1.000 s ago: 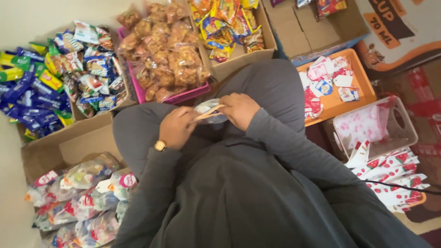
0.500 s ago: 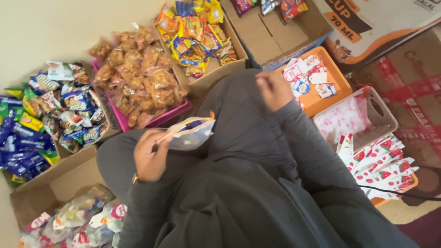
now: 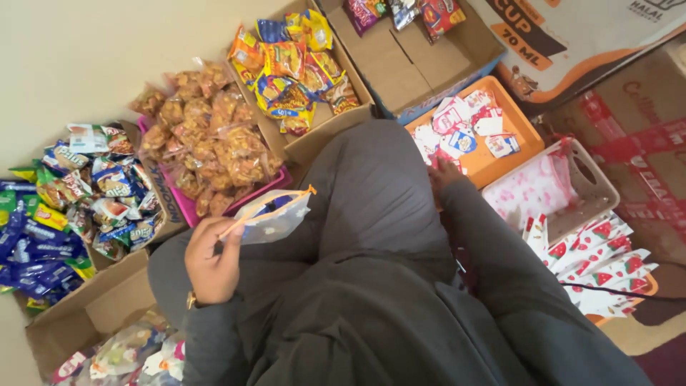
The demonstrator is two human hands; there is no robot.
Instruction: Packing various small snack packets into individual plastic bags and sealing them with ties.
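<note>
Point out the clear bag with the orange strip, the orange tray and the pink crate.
clear bag (image 3: 275, 218), head view, its middle.
orange tray (image 3: 525, 132), head view, bare right edge.
pink crate (image 3: 187, 207), head view, front wall.

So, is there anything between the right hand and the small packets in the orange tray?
Nothing visible stands between them. The right hand is already at the near edge of the orange tray, next to the small pink and white packets. The left hand holds a clear zip pouch apart, over the lap.
</note>
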